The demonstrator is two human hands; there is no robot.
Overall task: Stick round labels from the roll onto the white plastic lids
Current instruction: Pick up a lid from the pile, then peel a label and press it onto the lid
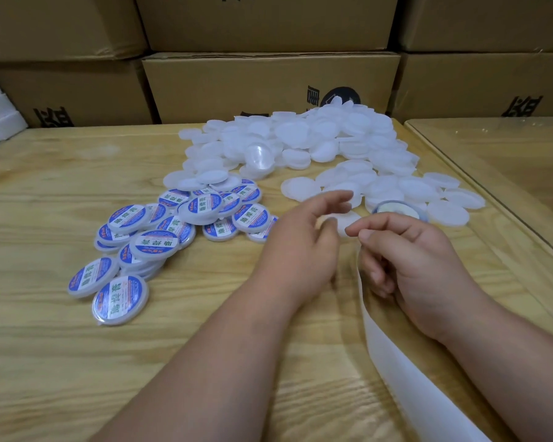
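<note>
So roughly twenty lids [186, 224] are labelled, far more blank [300, 135]; left hand [304, 240] loose, right [409, 260] pinching the liner [396, 355].

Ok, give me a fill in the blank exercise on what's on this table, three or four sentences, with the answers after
1. The labelled lids lie in a pile to the ____ of the plain white lids.
2. The table is made of ____.
3. Behind the table stand stacked ____ boxes.
4. The white backing strip runs beneath the person's ____ hand, while the left hand reaches toward the plain lids.

Answers: left; wood; cardboard; right
</note>
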